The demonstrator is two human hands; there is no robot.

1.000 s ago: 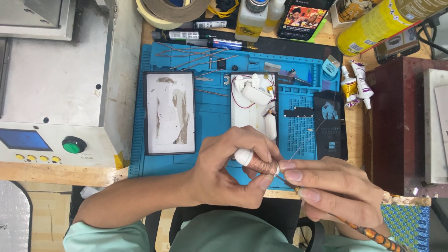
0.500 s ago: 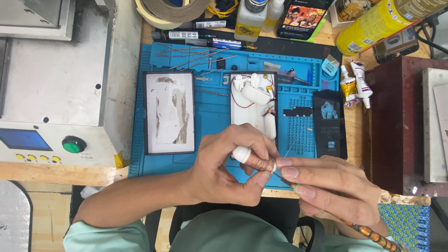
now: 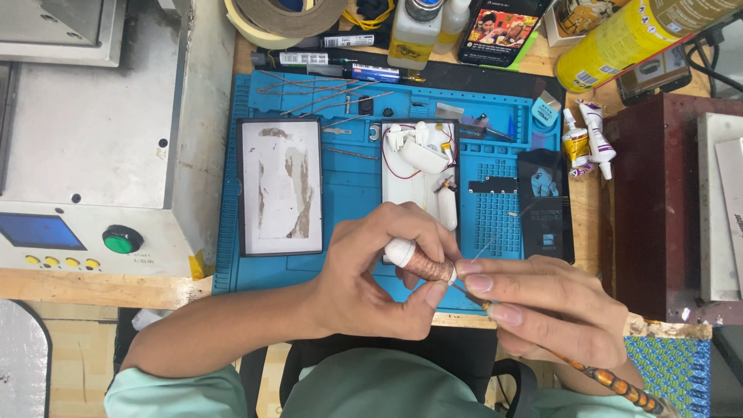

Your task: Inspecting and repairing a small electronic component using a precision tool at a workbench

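Note:
My left hand [image 3: 371, 275] grips a small white spool wound with copper-coloured wire [image 3: 422, 263], held over the near edge of the blue work mat [image 3: 352, 193]. My right hand [image 3: 542, 306] touches the spool's end, its fingertips pinching a thin strand that runs off the spool. Just beyond my hands lies a white tray [image 3: 418, 174] with white plastic parts and red wires. A black-framed panel with a worn white face [image 3: 280, 186] lies on the mat to the left.
A grey machine with a green button [image 3: 122, 238] stands at the left. Tape rolls [image 3: 282, 19], pens, a bottle, a phone [image 3: 499, 31] and a yellow spray can [image 3: 627, 39] line the back. Glue tubes [image 3: 587, 139] and a dark red box [image 3: 654, 201] sit at the right.
Both hands have stayed over the mat's near edge. The spool has turned slightly in my left fingers and my right fingertips have shifted a little along the strand.

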